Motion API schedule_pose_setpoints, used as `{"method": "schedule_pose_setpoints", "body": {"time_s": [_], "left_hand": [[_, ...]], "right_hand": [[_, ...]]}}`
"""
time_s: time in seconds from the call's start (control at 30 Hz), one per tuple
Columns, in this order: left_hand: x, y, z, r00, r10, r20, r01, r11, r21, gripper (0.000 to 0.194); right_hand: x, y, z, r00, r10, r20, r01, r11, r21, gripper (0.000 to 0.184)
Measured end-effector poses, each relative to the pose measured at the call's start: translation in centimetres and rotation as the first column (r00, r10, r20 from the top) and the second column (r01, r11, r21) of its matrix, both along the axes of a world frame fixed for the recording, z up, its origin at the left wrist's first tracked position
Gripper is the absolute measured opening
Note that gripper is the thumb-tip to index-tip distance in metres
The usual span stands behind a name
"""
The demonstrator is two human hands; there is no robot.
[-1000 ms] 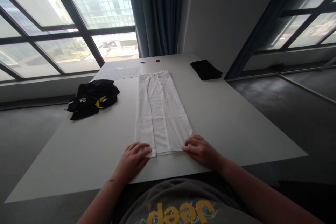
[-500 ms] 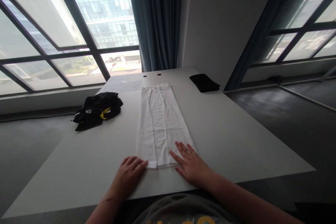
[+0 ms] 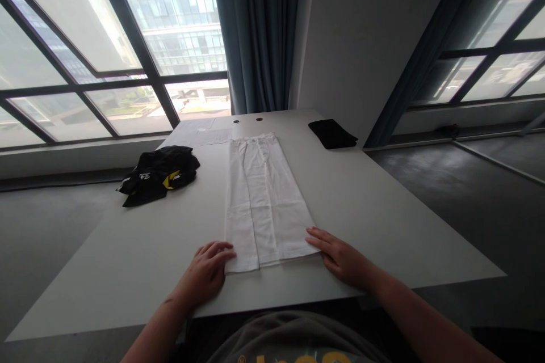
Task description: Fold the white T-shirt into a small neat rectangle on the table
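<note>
We stand at a broad, pale, smooth-topped table (image 3: 374, 232). Down its middle, flat and lengthwise, lies a long white folded fabric garment (image 3: 281, 198), its wider end towards us. Left of it sits a crumpled black cloth bundle with yellow and white markings (image 3: 159, 173); to its far right, a flat black rectangular item (image 3: 332, 134). Our right hand (image 3: 344, 258) rests its straight fingers, close together, on the garment's near right corner. Our left hand (image 3: 208, 269) touches the near left corner, fingers together and slightly bent; whether they pinch, we cannot tell. Beyond are 2 small dark round spots (image 3: 259, 119).
</note>
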State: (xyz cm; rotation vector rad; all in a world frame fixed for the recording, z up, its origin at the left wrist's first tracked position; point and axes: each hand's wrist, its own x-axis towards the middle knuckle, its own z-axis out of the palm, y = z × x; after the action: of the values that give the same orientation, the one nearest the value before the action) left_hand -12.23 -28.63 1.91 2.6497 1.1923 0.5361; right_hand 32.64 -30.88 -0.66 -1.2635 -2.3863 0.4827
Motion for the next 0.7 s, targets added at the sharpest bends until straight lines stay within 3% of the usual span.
{"method": "schedule_pose_setpoints", "body": {"time_s": [0.2,0.4,0.7], "left_hand": [[0.3,0.7,-0.9,0.995,0.102,0.005,-0.101,0.994,-0.029,0.037],[1.9,0.9,-1.4,0.971,0.238,0.02,-0.238,0.971,0.007,0.04],[1.6,1.5,-1.2,0.989,0.114,0.091,-0.111,0.993,-0.038,0.039]], "right_hand": [[1.6,1.5,1.3,0.997,-0.035,0.075,0.039,0.998,-0.056,0.065],[2.5,3.0,2.0,0.996,0.061,0.072,-0.049,0.987,-0.155,0.071],[2.0,4.2,0.5,0.998,-0.051,0.032,0.051,0.998,-0.02,0.045]]}}
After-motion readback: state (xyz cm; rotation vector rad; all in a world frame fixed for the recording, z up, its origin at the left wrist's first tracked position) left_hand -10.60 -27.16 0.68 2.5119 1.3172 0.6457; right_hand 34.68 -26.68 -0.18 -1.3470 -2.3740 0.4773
